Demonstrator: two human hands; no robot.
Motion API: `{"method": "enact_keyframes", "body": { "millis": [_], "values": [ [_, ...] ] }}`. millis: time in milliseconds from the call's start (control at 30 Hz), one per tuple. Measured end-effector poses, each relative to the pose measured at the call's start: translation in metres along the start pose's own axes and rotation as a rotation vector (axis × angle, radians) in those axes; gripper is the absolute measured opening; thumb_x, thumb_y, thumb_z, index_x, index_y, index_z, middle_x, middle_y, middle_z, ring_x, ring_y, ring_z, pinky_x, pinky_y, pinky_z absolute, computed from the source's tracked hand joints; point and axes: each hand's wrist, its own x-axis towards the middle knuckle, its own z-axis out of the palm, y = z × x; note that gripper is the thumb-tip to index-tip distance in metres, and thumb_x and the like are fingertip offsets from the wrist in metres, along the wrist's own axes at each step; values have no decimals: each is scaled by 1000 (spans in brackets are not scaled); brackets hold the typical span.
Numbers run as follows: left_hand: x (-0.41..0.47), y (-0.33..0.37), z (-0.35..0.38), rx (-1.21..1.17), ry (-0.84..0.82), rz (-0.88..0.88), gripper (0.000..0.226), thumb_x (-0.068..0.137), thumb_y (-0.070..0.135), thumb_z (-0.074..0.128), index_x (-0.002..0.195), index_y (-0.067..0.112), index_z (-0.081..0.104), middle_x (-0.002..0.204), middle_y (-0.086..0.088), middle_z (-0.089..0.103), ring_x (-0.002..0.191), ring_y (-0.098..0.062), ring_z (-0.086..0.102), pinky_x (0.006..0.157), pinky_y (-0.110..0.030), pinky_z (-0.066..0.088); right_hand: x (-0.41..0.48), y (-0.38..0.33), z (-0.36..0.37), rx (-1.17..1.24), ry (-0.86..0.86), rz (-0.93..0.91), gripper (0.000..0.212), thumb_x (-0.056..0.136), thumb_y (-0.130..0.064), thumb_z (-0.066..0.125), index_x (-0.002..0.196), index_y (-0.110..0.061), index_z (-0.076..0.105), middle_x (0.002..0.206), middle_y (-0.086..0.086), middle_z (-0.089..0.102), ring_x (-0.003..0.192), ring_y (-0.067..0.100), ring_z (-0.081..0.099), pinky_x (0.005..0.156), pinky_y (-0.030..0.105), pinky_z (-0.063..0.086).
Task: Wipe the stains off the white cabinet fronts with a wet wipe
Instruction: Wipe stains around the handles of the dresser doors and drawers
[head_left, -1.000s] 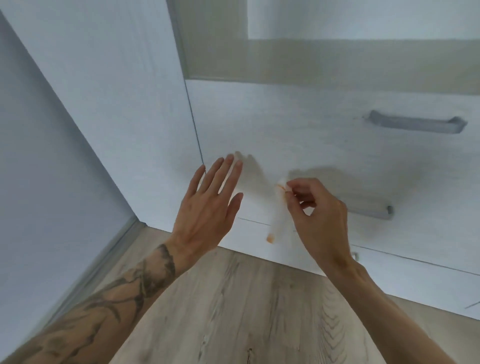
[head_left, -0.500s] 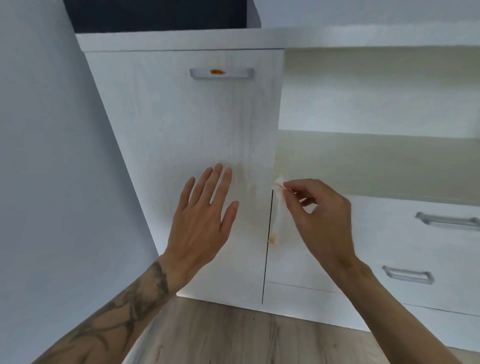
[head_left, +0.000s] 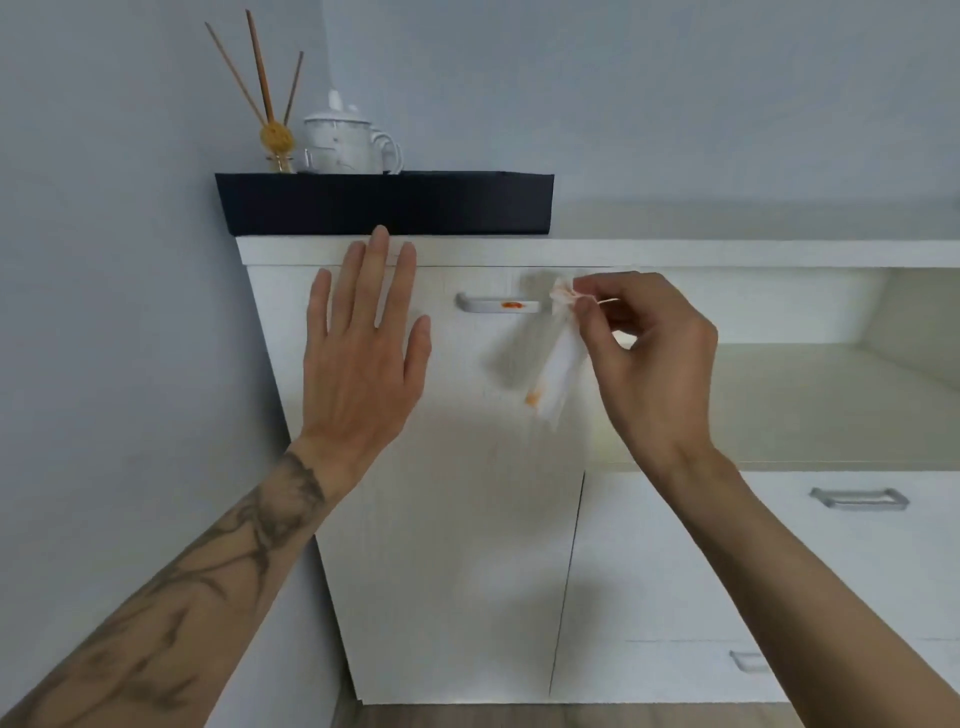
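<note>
A white cabinet door (head_left: 457, 519) fills the middle of the view. Its grey handle (head_left: 496, 303) near the top carries an orange stain (head_left: 511, 305). My right hand (head_left: 649, 358) pinches the top of a white wet wipe (head_left: 558, 364), which hangs down in front of the door just right of the handle and has an orange smear at its lower end. My left hand (head_left: 363, 343) is held flat with fingers straight and spread, in front of the door's upper left, fingertips near the cabinet's top edge.
A black tray (head_left: 384, 202) sits on the cabinet top with a white teapot (head_left: 345, 143) and a reed diffuser (head_left: 275, 140). To the right lie an open shelf niche (head_left: 810, 364) and drawers with grey handles (head_left: 857, 499). A grey wall stands at left.
The view has swung upward from the floor and lower drawers to the cabinet top. Both hands rose to the door's upper part; the stained handle is now beside the wipe.
</note>
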Motion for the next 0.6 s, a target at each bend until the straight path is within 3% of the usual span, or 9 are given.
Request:
{"method": "enact_keyframes", "body": {
  "millis": [200, 300, 433, 600],
  "values": [
    [21, -25, 32, 16, 42, 59, 60, 117, 36, 31, 171, 16, 16, 178, -12, 13, 165, -33, 11, 134, -54, 11, 25, 9, 26, -132, -25, -68, 17, 99, -4, 69, 105, -15, 80, 103, -1, 70, 80, 6, 63, 79, 6, 46],
    [21, -30, 47, 49, 90, 75, 62, 117, 39, 28, 172, 16, 11, 177, -14, 12, 165, -34, 9, 134, -55, 8, 21, 23, 31, -188, -68, -75, 13, 100, -14, 71, 109, -18, 80, 106, -2, 70, 96, 14, 61, 85, 18, 49],
    [20, -30, 62, 62, 144, 73, 62, 117, 39, 27, 172, 16, 8, 176, -16, 12, 164, -37, 9, 134, -55, 3, 20, 42, 27, -180, -79, -181, 16, 96, -21, 80, 112, -21, 81, 108, -7, 70, 107, 19, 58, 91, 13, 43],
    [22, -31, 72, 27, 208, 76, 64, 115, 38, 28, 172, 17, 8, 175, -14, 16, 165, -33, 7, 133, -55, 2, 27, 61, 27, -149, -36, -335, 17, 92, -16, 83, 109, -15, 83, 100, 0, 74, 100, 21, 61, 87, 32, 51]
  ]
}}
